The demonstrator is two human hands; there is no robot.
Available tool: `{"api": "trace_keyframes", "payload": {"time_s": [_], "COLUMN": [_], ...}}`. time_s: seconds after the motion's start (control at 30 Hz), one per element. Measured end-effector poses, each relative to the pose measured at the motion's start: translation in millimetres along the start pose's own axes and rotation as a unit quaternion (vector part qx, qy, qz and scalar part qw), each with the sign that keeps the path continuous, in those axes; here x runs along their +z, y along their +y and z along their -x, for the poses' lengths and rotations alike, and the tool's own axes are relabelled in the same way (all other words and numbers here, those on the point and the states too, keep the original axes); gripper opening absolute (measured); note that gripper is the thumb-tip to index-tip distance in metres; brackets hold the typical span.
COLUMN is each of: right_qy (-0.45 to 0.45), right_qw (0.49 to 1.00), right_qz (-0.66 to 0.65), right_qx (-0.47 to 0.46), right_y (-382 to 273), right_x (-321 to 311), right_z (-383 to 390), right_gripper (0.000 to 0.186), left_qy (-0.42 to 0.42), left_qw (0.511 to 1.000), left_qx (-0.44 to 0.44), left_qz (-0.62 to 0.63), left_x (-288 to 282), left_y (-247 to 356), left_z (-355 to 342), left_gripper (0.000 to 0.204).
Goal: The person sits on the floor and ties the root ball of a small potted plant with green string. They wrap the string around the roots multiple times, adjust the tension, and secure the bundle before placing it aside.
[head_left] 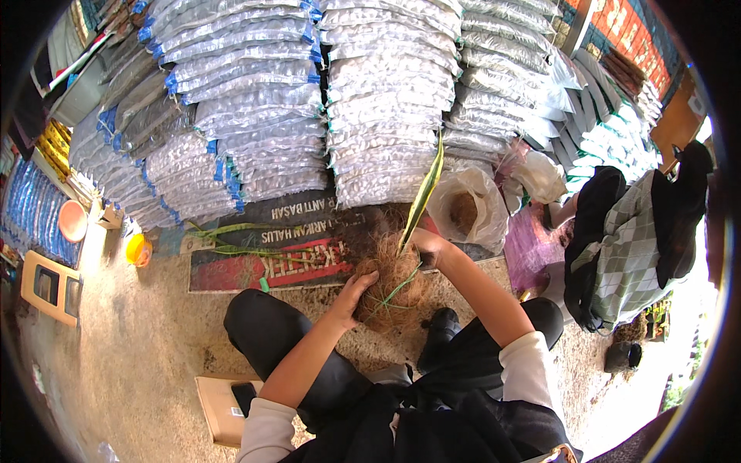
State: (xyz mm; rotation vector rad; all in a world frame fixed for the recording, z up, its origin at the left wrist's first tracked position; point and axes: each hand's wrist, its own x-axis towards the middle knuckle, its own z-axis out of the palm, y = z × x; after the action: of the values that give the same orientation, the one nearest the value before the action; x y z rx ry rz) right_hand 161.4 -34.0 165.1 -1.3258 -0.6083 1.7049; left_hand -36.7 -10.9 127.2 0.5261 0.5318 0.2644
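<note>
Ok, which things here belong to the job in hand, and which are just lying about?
In hand:
fibre bundle, in the left hand
green string across it
yellow-edged leaf
right hand, near the leaf's base

Apparently lying about:
phone
stool
orange bucket

A shaggy, rounded ball of brown fibre (pixel 394 270) wears bright green string (pixel 400 288); the long, pointed leaf (pixel 425 191) is dark green edged with yellow. The flat black rectangular sheet (pixel 225 275) bears red blocks. Far left, silvery-white plastic bags (pixel 258 104) show blue ends. Right, a draped cloth (pixel 639 239) has grey-and-white checks.
</note>
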Motion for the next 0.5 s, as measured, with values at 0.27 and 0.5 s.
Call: {"api": "trace_keyframes", "payload": {"time_s": [0.27, 0.5], "right_qy": [-0.026, 0.226], "right_qw": [0.991, 0.772], "right_qz": [-0.114, 0.592], "right_qx": [-0.062, 0.037], "right_y": [2, 60], "right_x": [-21, -98], "right_z": [-36, -14], "right_gripper": [0.02, 0.052], "left_qy": [0.006, 0.068], "left_qw": [0.997, 0.991], "left_qx": [-0.063, -0.054], "left_qz": [-0.046, -0.1], "left_x": [0, 3], "left_y": [-1, 6], "left_z": [7, 0], "left_gripper": [0.038, 0.047]}}
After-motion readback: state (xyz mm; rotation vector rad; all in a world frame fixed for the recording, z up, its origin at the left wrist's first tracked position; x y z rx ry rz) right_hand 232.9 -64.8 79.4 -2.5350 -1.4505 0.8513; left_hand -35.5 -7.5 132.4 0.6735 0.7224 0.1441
